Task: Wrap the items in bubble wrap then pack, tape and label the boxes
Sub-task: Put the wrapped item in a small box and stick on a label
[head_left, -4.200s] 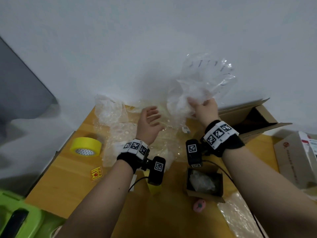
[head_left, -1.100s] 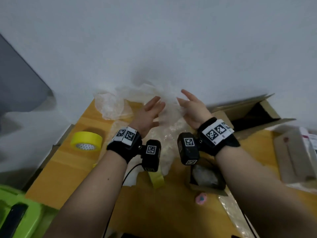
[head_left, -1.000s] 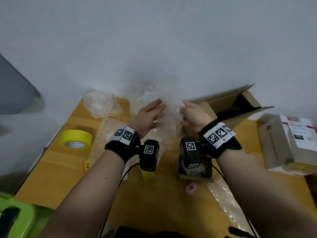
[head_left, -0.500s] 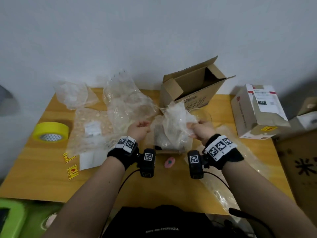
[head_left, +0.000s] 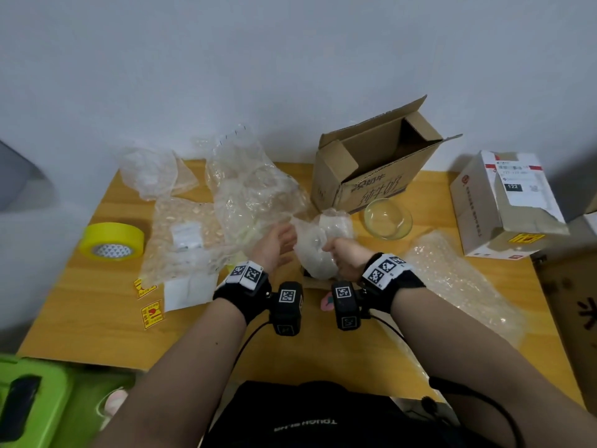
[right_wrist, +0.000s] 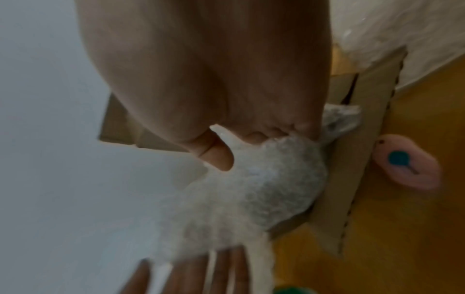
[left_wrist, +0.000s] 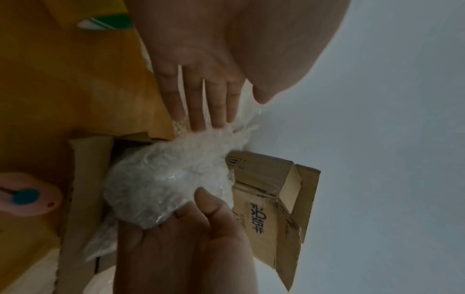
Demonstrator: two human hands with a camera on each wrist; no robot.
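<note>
Your right hand (head_left: 344, 260) grips the bundle (head_left: 319, 250) over the small box (left_wrist: 85, 179); left hand (head_left: 274, 250) flat, fingers straight against the wrap. Tuck loose ends under, then lower it in.

Both your forearms reach forward side by side, each wrist banded with a black strap. Your left hand (head_left: 274, 245) is flat, its 4 fingers (left_wrist: 198, 103) straight and together, palm turned toward the right. Your right hand (head_left: 347, 258) is curled, thumb (right_wrist: 217, 157) pressing in, gripping what it holds.
</note>
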